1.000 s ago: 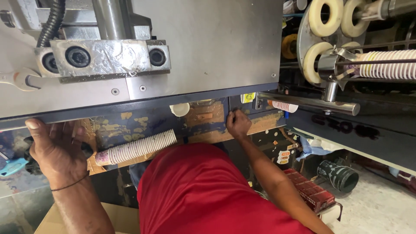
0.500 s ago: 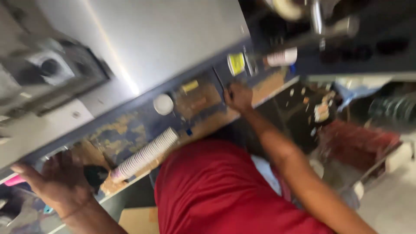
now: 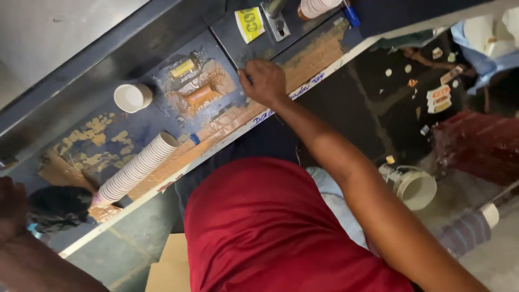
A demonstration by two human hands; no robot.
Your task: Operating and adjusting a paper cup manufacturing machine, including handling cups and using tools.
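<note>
A: R hand (image 3: 263, 81)?
B: Knuckles up, fingers curled on the worn blue ledge (image 3: 108, 141); can't tell if it grips anything.
A: L hand (image 3: 11, 208)?
B: Far left edge, mostly cropped, grip unclear. Paper cup stack (image 3: 135, 168) lies near it; single cup (image 3: 131, 97) farther back.

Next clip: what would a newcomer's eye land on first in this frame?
Probably the long stack of nested paper cups lying on its side on the worn blue ledge, with a single paper cup standing beyond it. Next, the right hand pressed on the ledge near a yellow label. The left hand sits at the frame's left edge beside a dark bundle.
</note>
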